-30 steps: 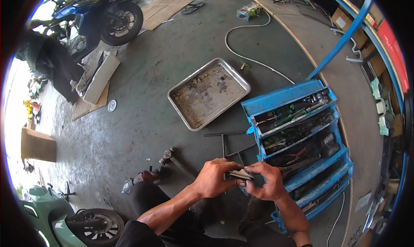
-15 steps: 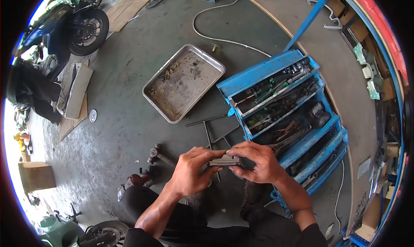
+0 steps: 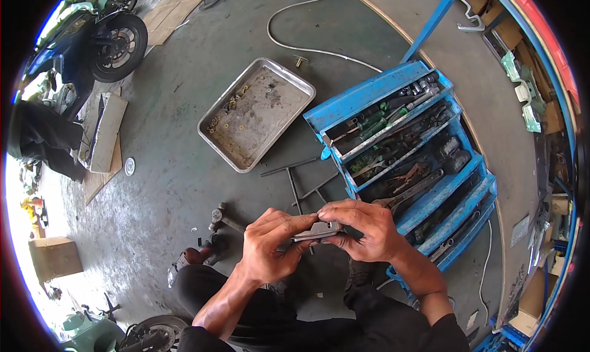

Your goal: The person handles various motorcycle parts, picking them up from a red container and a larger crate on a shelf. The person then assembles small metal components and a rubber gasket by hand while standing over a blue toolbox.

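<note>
Between both hands, in front of my body, is a small flat grey brake pad (image 3: 318, 230) with a stepped outline. My left hand (image 3: 269, 242) pinches its left end, fingers along the top and thumb below. My right hand (image 3: 364, 230) grips the right end the same way, and the fingertips of both hands nearly meet at the upper edge. Fingers cover parts of the pad. Below on the floor, left of my left hand, lies a hammer (image 3: 219, 215). Dark T-handle wrenches (image 3: 294, 183) lie beyond my hands.
A metal tray (image 3: 249, 163) holding small brass-coloured pieces sits ahead. To the right stands an opened blue toolbox (image 3: 344, 109) full of tools. A red-and-black power tool (image 3: 193, 257) is by my left knee. Motorcycles (image 3: 117, 48) and a cardboard box (image 3: 55, 258) are at left; a white hose (image 3: 289, 45) crosses the floor.
The brake pad has tilted between my fingers, so more of its broad face and stepped edge shows. Both hands keep their hold. The whole view has shifted slightly.
</note>
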Motion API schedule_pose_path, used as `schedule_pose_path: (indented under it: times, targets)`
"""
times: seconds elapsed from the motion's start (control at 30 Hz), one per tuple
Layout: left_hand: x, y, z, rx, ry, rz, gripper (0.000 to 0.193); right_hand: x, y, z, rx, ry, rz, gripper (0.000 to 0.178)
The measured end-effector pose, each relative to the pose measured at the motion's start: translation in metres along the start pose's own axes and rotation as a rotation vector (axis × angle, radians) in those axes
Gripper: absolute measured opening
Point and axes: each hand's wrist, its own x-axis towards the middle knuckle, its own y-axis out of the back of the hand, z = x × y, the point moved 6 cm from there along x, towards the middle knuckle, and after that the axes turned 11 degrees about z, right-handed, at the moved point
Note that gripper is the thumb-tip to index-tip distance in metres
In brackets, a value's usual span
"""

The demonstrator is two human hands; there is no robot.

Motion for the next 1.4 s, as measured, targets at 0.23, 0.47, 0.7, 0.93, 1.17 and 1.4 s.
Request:
schedule_pose_path:
  times: [0.23,0.47,0.7,0.93,1.17,1.4]
  targets:
    - [0.000,0.000,0.003,0.031,-0.014,0.058,0.035,0.001,-0.002,-0.003,-0.028,0.039,0.015,0.047]
    - [-0.001,0.001,0.000,0.013,-0.030,0.049,0.037,0.002,0.003,0.000,0.039,-0.019,0.061,0.047]
    - [-0.001,0.001,0.004,0.012,-0.075,0.054,0.037,0.000,0.002,0.001,0.060,0.007,0.065,0.047]
    - [-0.002,0.000,0.004,0.033,-0.084,0.047,0.039,0.000,0.002,-0.003,0.039,0.048,0.097,0.047]
    - [0.003,-0.001,0.007,0.073,-0.061,-0.019,0.047,-0.002,0.004,-0.008,0.009,0.062,0.063,0.052]
    - [0.000,-0.001,0.010,-0.027,-0.168,-0.044,0.056,-0.007,0.002,-0.004,0.137,0.004,0.092,0.049]
